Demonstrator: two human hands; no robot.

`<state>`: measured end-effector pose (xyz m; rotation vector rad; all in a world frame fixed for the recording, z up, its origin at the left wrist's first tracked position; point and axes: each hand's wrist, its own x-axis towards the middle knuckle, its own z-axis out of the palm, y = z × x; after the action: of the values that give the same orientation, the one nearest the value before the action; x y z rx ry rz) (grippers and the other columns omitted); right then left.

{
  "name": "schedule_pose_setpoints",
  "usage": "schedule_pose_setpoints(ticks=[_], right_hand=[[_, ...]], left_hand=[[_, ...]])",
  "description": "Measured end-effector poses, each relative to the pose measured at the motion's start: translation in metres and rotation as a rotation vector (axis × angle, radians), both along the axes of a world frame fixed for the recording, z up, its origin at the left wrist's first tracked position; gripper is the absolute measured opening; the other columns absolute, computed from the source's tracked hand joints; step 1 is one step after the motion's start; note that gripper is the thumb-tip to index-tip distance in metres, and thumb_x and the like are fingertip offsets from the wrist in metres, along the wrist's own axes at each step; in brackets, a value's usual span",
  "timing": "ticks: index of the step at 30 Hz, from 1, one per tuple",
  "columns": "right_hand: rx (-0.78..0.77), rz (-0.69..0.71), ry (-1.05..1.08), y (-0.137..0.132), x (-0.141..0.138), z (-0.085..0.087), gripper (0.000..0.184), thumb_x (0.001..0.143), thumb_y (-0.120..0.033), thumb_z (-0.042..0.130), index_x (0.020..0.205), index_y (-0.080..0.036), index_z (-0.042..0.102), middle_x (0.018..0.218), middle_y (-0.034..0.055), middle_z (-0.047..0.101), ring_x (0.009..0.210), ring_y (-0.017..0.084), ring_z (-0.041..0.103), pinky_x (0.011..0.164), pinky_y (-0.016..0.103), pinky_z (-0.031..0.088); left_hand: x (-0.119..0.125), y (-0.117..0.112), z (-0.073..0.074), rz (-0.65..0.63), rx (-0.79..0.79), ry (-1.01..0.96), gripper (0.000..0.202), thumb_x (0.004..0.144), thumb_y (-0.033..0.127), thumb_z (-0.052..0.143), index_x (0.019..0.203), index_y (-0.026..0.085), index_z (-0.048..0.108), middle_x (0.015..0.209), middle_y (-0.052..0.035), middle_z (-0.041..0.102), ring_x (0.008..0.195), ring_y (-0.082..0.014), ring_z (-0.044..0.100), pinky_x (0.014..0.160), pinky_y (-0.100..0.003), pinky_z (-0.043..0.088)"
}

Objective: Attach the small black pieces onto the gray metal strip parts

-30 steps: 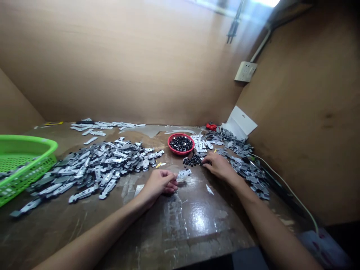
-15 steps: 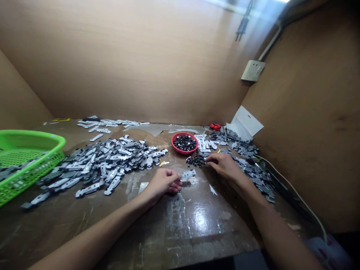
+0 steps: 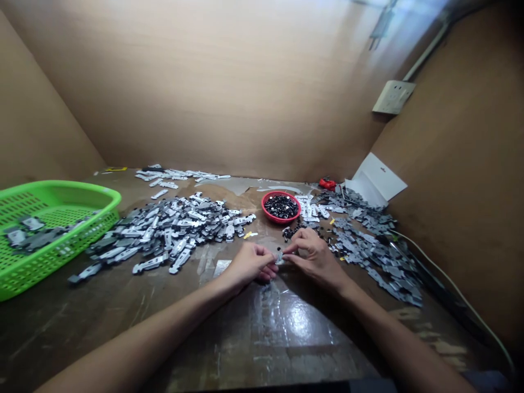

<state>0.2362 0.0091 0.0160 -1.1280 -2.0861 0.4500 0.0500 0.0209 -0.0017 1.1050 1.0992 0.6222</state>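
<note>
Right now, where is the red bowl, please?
In the head view, the red bowl sits between the left pile and the right pile of metal parts.

A worn wooden workbench (image 3: 98, 333), its brown top scuffed, glossy and patched with tape, runs back to plywood walls. Left, a green plastic basket (image 3: 61, 256) sits near the edge. Beside it spreads a large heap of flat grey metal pieces (image 3: 176, 232), with a looser row (image 3: 176, 176) behind. A red bowl (image 3: 281, 220) holds black parts; more black parts (image 3: 292, 232) lie loose nearby. Right, another grey heap (image 3: 376, 256) reaches a white card (image 3: 374, 180) and a small red object (image 3: 327, 184).
</note>
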Motion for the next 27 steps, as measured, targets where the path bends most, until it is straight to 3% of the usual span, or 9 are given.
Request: schedule_pose_setpoints(ticks=[13, 27], right_hand=[[0.081, 0.126, -0.094, -0.0004, -0.0019, -0.0032, 0.008, 0.075, -0.023, 0.065, 0.082, -0.024, 0.067, 0.089, 0.005, 0.057, 0.089, 0.019, 0.049, 0.076, 0.034, 0.043], [0.092, 0.099, -0.068, 0.0007, -0.0015, -0.0087, 0.009, 0.075, -0.021, 0.064, 0.083, -0.025, 0.067, 0.092, 0.0046, 0.057, 0.09, 0.019, 0.05, 0.078, 0.035, 0.044]], left_hand=[[-0.0013, 0.001, -0.0032, -0.001, -0.003, -0.022, 0.02, 0.067, 0.03, 0.062, 0.07, 0.01, 0.061, 0.067, -0.0087, 0.067, 0.05, -0.0109, 0.06, 0.05, -0.022, 0.047], [-0.0027, 0.0005, 0.0011, -0.007, -0.01, -0.03, 0.019, 0.069, 0.029, 0.061, 0.07, 0.01, 0.062, 0.069, -0.0086, 0.067, 0.051, -0.0093, 0.059, 0.049, -0.019, 0.046]])
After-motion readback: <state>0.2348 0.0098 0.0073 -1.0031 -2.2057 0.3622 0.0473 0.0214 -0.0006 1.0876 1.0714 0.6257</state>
